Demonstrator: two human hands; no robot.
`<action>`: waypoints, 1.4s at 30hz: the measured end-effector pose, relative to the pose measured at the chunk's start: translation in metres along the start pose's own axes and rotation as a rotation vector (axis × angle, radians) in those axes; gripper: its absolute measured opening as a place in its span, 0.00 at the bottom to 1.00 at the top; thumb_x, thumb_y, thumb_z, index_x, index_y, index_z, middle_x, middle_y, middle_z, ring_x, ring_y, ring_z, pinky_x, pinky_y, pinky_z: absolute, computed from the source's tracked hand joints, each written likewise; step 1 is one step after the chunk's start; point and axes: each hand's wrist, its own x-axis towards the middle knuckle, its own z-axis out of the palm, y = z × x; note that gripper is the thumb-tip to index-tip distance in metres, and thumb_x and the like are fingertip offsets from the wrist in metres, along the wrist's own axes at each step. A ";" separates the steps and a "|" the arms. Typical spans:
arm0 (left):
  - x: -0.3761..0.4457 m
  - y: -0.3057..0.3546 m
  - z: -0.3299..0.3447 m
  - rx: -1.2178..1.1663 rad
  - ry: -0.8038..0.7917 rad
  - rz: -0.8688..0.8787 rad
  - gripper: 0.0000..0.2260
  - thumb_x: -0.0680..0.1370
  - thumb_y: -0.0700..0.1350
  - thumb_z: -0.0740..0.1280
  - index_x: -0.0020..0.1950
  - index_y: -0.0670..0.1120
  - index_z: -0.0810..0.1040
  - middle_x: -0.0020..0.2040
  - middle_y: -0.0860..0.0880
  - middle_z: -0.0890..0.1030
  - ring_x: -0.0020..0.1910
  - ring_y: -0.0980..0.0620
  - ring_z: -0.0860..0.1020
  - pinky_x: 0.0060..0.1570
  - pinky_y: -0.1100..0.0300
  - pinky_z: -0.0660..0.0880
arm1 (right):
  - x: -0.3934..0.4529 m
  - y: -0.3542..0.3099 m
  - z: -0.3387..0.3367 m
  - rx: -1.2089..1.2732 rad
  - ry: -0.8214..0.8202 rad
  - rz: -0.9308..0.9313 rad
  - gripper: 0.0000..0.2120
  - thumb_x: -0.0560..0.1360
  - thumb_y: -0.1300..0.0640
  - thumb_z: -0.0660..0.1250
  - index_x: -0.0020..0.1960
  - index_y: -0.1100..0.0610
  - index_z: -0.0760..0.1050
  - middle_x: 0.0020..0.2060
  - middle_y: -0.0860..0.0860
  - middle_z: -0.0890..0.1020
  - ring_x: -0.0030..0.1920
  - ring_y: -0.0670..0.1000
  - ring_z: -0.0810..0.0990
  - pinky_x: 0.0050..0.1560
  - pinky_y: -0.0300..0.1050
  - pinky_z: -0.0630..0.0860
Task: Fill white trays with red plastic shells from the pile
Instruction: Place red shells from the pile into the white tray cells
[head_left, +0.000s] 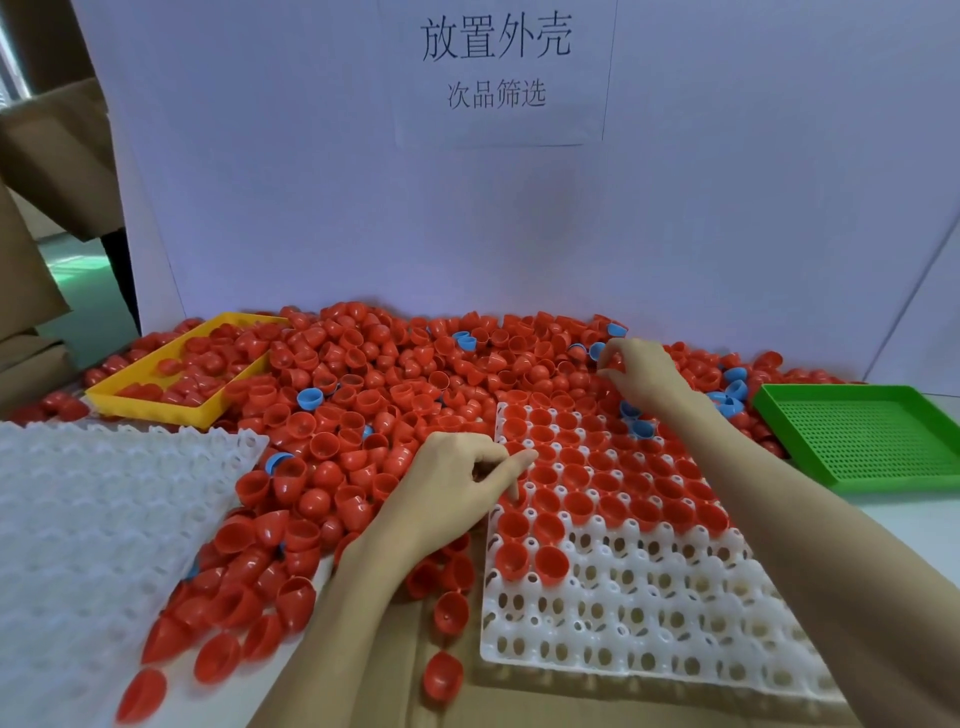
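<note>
While the left hand (457, 483) pinches a red shell (511, 501) at the white tray (649, 613), half filled, the right hand (636, 371) grips another in the pile (363, 374). Shells look light, stiff, slippery; best grasped by the rim.

A factory sorting bench, this: a printed paper sign (497, 70) on the white backboard (675, 208), cardboard boxes (47, 171) left of that backboard, below it a heap of red shells (395, 384) flanked by sorting trays.
</note>
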 end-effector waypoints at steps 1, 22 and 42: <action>0.000 0.000 0.000 0.002 0.003 0.005 0.20 0.83 0.58 0.67 0.34 0.53 0.84 0.32 0.59 0.79 0.33 0.58 0.78 0.44 0.72 0.70 | -0.002 0.000 -0.004 0.036 0.054 0.002 0.07 0.81 0.62 0.70 0.58 0.59 0.84 0.57 0.59 0.84 0.50 0.59 0.83 0.51 0.47 0.76; -0.001 0.023 0.021 -0.481 -0.058 -0.087 0.21 0.76 0.52 0.78 0.67 0.58 0.76 0.58 0.56 0.84 0.57 0.54 0.85 0.58 0.58 0.82 | -0.153 -0.049 -0.050 1.103 -0.441 -0.156 0.11 0.81 0.53 0.72 0.63 0.53 0.82 0.56 0.55 0.87 0.56 0.58 0.87 0.57 0.45 0.83; 0.002 0.018 0.004 -1.041 -0.142 -0.352 0.29 0.78 0.36 0.65 0.78 0.50 0.65 0.63 0.38 0.84 0.52 0.43 0.82 0.48 0.58 0.80 | -0.153 -0.069 -0.042 0.760 -0.287 -0.432 0.22 0.82 0.59 0.70 0.73 0.45 0.76 0.69 0.38 0.79 0.69 0.41 0.78 0.67 0.39 0.77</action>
